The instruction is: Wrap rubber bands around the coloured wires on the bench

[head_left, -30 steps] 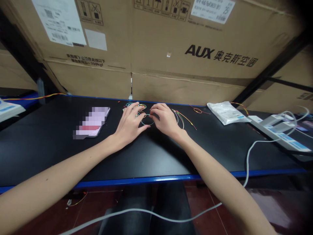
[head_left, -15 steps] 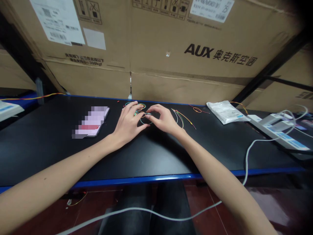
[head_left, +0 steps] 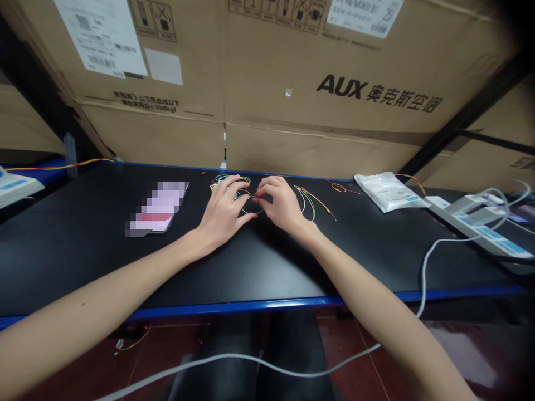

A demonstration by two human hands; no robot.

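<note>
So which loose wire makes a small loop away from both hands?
The orange wire, just left of the white packet. The coiled wires lie at the left hand; other wires fan out beside the right hand.

The left forearm (head_left: pixel 125 288) and right forearm (head_left: pixel 370 292) reach forward, slanting inward. The left grip (head_left: pixel 223 210) arches palm down — thumb held apart — while the right grip (head_left: pixel 281 205) curls near it, thumb and fingers drawn together at the tips.
</note>
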